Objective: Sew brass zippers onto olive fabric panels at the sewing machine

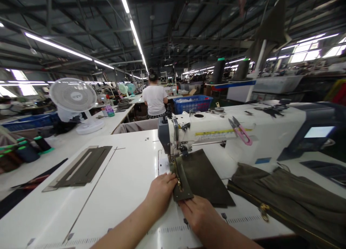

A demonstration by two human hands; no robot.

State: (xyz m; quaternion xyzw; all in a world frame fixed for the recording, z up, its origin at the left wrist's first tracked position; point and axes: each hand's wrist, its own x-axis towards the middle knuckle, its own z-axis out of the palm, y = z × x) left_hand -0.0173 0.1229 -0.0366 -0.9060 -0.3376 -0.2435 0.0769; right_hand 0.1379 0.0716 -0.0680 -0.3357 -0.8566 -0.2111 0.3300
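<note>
A dark olive fabric panel with a brass zipper (186, 189) lies under the needle area of a white sewing machine (211, 128). My left hand (161, 190) holds the panel's left edge beside the zipper, fingers closed together. At its near edge, my right hand (198, 212) grips the same panel, with part of the fingers hidden beneath it. A larger dark olive fabric piece (207, 178) lies flat just right of the zipper strip and partly under it. The presser foot (173, 160) is at the strip's far end; whether it is down I cannot tell.
Pink-handled thread snips (240, 130) rest against the machine arm. At right lies an olive cloth piece with a brass zipper (281, 191). Stacked flat pieces (83, 166) are on the left. A white fan (75, 97), a blue basket (193, 104) and a person (155, 97) stand beyond.
</note>
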